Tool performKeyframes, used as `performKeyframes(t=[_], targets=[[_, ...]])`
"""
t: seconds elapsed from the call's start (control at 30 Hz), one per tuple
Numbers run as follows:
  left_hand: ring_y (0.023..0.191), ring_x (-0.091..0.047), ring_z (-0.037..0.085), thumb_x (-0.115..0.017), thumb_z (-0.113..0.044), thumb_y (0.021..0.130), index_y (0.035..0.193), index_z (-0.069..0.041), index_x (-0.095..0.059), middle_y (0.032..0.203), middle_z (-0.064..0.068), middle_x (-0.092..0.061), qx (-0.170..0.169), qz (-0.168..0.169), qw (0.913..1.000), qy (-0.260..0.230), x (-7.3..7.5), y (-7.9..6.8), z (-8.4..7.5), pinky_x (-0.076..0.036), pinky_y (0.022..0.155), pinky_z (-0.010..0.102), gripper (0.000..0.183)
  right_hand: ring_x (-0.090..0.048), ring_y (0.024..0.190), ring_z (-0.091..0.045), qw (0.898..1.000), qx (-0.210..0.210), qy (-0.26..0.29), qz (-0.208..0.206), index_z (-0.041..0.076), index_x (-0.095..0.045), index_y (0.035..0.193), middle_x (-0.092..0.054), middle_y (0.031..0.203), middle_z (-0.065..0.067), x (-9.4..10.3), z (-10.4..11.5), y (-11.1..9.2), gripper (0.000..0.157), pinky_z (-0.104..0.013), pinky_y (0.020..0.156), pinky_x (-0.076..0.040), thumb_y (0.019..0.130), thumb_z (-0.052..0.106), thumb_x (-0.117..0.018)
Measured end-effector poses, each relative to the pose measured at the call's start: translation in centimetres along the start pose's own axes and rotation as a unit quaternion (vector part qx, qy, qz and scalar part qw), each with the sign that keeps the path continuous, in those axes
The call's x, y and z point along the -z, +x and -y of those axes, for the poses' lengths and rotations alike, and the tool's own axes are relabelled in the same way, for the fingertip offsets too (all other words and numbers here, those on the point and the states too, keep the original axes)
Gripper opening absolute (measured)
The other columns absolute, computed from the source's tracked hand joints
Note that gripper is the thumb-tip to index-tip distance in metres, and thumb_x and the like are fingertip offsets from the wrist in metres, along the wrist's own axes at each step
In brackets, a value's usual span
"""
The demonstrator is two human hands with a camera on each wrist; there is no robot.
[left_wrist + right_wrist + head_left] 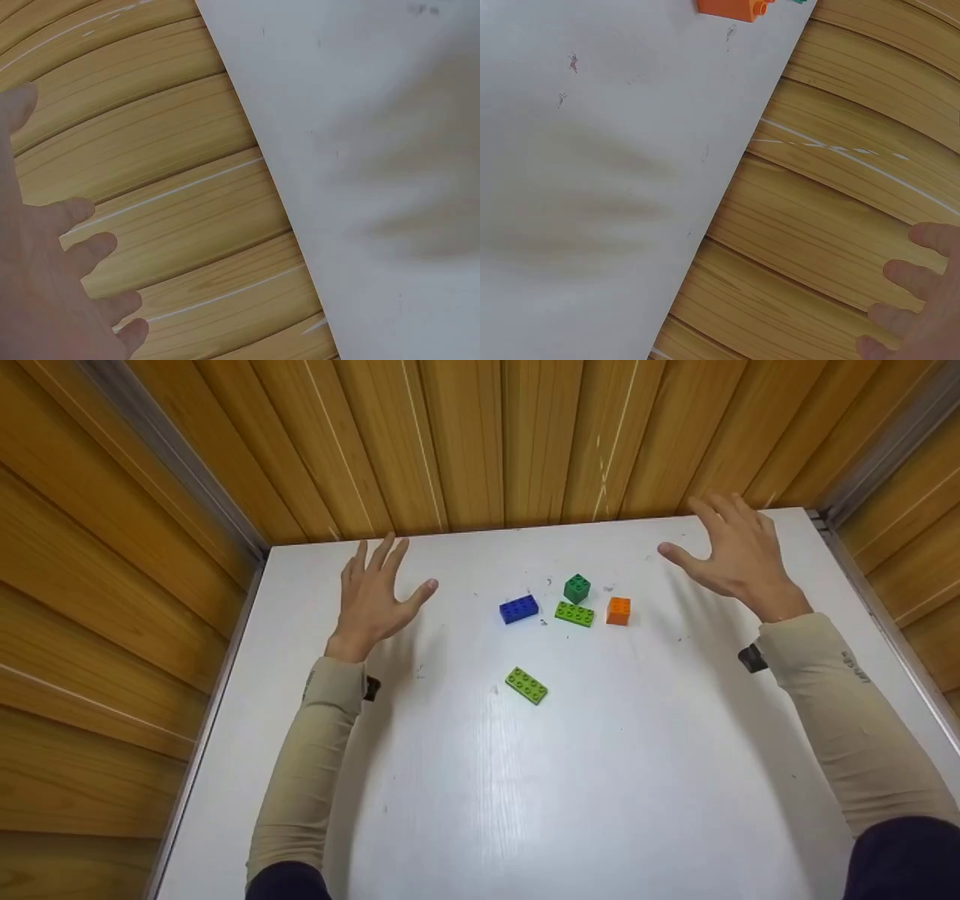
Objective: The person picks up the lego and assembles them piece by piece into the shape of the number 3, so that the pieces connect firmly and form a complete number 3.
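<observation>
Several toy building bricks lie on the white table between my hands. In the head view a blue brick (519, 609) is leftmost in the back group. Beside it are a flat lime-green brick (574, 613), a dark green brick (577, 589) just behind that, and an orange brick (619, 611) on the right. Another lime-green brick (526, 685) lies nearer to me. My left hand (375, 598) is raised over the table's left part with fingers spread, holding nothing. Over the back right, my right hand (735, 547) is likewise spread and holds nothing; the orange brick is nearest to it.
The white table (570, 795) meets wood-patterned panels (465, 442) at the back, with more panels (97, 622) along the left side and at the right. Small dark marks dot the tabletop. Both hands cast shadows on it.
</observation>
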State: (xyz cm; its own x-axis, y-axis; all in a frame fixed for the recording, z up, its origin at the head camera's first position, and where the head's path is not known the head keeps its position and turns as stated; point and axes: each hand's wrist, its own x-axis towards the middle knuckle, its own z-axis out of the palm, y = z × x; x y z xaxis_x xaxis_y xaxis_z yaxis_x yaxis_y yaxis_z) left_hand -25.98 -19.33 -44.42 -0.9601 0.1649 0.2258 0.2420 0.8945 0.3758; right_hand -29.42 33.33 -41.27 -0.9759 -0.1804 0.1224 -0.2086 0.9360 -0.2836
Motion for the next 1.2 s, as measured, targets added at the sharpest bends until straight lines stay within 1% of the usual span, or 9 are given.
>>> performKeyframes(t=[0.1, 0.2, 0.4, 0.6, 0.73, 0.9, 1.1, 1.2], targets=[[0.164, -0.014, 0.046, -0.056, -0.071, 0.099, 0.168, -0.018, -0.037, 0.176, 0.009, -0.030, -0.022, -0.006, 0.9993, -0.028, -0.9, -0.6, -0.4, -0.012, 0.130, 0.066, 0.089, -0.015, 0.161, -0.052, 1.000, 0.007, 0.010, -0.003, 0.010, -0.029, 0.169, -0.025, 0.175, -0.022, -0.4, 0.2, -0.2, 0.098, -0.078, 0.123, -0.012, 0.100, 0.077, -0.046], [0.163, -0.016, 0.046, -0.058, -0.069, 0.099, 0.166, -0.018, -0.040, 0.175, 0.008, -0.032, -0.039, -0.007, 0.9983, -0.042, -2.0, -1.3, -0.9, -0.013, 0.130, 0.066, 0.087, -0.019, 0.160, -0.051, 1.000, 0.016, 0.014, -0.009, 0.009, -0.032, 0.168, -0.029, 0.173, -0.022, -0.8, 0.3, -0.6, 0.096, -0.078, 0.121, -0.017, 0.100, 0.075, -0.050], [0.164, -0.017, 0.042, -0.059, -0.067, 0.099, 0.166, -0.019, -0.041, 0.175, 0.005, -0.033, -0.062, 0.009, 0.9962, -0.061, -3.5, -2.8, -2.0, -0.014, 0.131, 0.064, 0.084, -0.020, 0.161, -0.049, 1.000, 0.027, 0.012, -0.008, 0.010, -0.033, 0.167, -0.031, 0.172, -0.023, -1.7, 0.5, -1.1, 0.094, -0.077, 0.121, -0.019, 0.100, 0.072, -0.052], [0.163, -0.022, 0.038, -0.062, -0.063, 0.099, 0.165, -0.020, -0.044, 0.173, 0.003, -0.037, -0.094, 0.015, 0.9914, -0.090, -4.4, -3.4, -2.9, -0.017, 0.131, 0.063, 0.080, -0.023, 0.160, -0.048, 0.999, 0.036, 0.018, -0.011, 0.011, -0.034, 0.167, -0.033, 0.172, -0.021, -2.5, 0.9, -1.2, 0.092, -0.075, 0.122, -0.021, 0.101, 0.070, -0.053], [0.163, -0.024, 0.037, -0.063, -0.063, 0.099, 0.164, -0.020, -0.045, 0.172, 0.003, -0.039, -0.113, 0.031, 0.9878, -0.103, -5.3, -3.7, -3.5, -0.020, 0.129, 0.063, 0.080, -0.025, 0.160, -0.046, 0.999, 0.040, 0.026, -0.005, 0.011, -0.034, 0.168, -0.032, 0.172, -0.020, -3.2, 1.3, -1.4, 0.090, -0.074, 0.123, -0.021, 0.101, 0.069, -0.054], [0.162, -0.026, 0.036, -0.063, -0.064, 0.098, 0.163, -0.020, -0.047, 0.171, 0.001, -0.041, -0.121, 0.050, 0.9850, -0.112, -6.6, -4.1, -4.1, -0.025, 0.127, 0.063, 0.080, -0.028, 0.159, -0.045, 0.998, 0.044, 0.038, -0.006, 0.012, -0.036, 0.167, -0.034, 0.172, -0.020, -4.0, 1.6, -1.6, 0.087, -0.073, 0.124, -0.023, 0.102, 0.066, -0.056], [0.162, -0.027, 0.033, -0.064, -0.064, 0.098, 0.162, -0.017, -0.047, 0.170, 0.000, -0.042, -0.137, 0.080, 0.9798, -0.122, -8.2, -4.7, -4.8, -0.026, 0.128, 0.060, 0.081, -0.033, 0.156, -0.045, 0.996, 0.054, 0.064, -0.017, 0.011, -0.042, 0.164, -0.040, 0.169, -0.019, -5.3, 1.4, -1.9, 0.083, -0.072, 0.121, -0.027, 0.101, 0.062, -0.061], [0.161, -0.030, 0.032, -0.063, -0.065, 0.098, 0.163, -0.018, -0.046, 0.169, -0.001, -0.044, -0.146, 0.093, 0.9775, -0.121, -8.8, -4.8, -5.1, -0.027, 0.128, 0.059, 0.081, -0.034, 0.156, -0.045, 0.995, 0.054, 0.079, -0.016, 0.011, -0.043, 0.163, -0.040, 0.169, -0.019, -6.0, 1.3, -2.1, 0.083, -0.071, 0.121, -0.027, 0.100, 0.061, -0.063]])
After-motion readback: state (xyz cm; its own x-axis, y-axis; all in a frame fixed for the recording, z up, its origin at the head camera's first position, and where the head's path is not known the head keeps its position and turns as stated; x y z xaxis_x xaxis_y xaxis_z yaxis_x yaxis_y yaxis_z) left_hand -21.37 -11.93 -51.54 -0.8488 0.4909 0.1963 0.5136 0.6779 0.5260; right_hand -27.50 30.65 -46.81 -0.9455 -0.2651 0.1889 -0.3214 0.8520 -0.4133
